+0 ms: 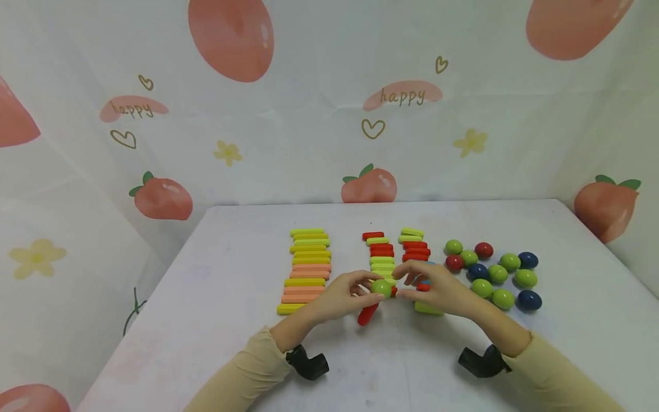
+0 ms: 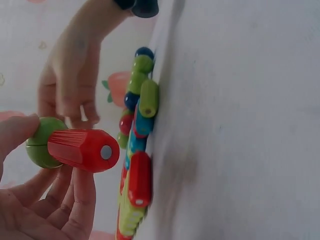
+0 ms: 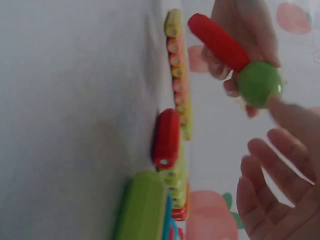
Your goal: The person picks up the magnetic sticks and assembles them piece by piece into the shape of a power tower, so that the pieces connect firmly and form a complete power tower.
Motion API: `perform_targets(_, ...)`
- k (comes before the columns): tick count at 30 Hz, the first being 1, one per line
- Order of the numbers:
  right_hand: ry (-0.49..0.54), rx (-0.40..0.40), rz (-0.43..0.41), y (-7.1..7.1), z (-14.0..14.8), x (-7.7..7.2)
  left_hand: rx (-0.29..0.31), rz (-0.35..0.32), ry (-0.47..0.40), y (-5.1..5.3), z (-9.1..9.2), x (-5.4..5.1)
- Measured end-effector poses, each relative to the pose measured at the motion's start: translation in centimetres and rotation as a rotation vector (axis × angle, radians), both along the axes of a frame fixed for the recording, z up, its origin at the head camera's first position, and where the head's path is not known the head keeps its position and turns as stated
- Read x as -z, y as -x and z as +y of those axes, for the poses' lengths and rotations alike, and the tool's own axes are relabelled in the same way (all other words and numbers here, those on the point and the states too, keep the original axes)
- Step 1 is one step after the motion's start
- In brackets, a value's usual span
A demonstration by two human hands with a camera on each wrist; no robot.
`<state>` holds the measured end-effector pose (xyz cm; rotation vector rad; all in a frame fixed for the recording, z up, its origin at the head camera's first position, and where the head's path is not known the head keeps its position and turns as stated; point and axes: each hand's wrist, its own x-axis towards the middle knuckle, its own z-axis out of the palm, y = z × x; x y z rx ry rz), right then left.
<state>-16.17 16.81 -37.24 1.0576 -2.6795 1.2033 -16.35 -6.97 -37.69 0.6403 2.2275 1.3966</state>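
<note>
My left hand [image 1: 342, 294] pinches a green ball [image 1: 381, 288] between thumb and fingers, above the table. A red magnetic rod [image 2: 82, 150] is joined to that ball; its silver end faces the left wrist camera. From the right, my right hand [image 1: 437, 289] reaches close, its fingers loosely bent and spread. In the right wrist view its thumb tip is at the ball's edge; whether they touch I cannot tell. Another red rod [image 3: 167, 138] lies on the table beneath the hands.
Yellow and orange rods [image 1: 309, 267] form a column on the left. Red and light green rods [image 1: 381, 250] make a middle column; more rods [image 1: 416, 252], some blue, lie right of it. Several green, red and blue balls [image 1: 509, 262] are grouped at the right of the white table [image 1: 206, 343].
</note>
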Motion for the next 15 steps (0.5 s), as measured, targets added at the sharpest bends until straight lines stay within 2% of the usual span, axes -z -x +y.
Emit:
perform_targets(5,-0.107,0.051,-0.075,1.0,-0.4,1.0,-0.079,-0.047,-0.007,0.2,-1.4,0.1)
perform_targets(9,-0.214,0.11,-0.149,1.3,-1.2,1.5,-0.113,-0.078,-0.005,0.4,-2.3,0.1)
perform_targets(12,-0.277,0.166,-0.175,1.3,-2.0,1.6,-0.132,-0.074,-0.004,0.5,-2.7,0.2)
perform_targets(15,-0.325,0.211,-0.16,1.1,-2.5,1.6,-0.149,-0.07,-0.005,0.6,-3.0,0.2)
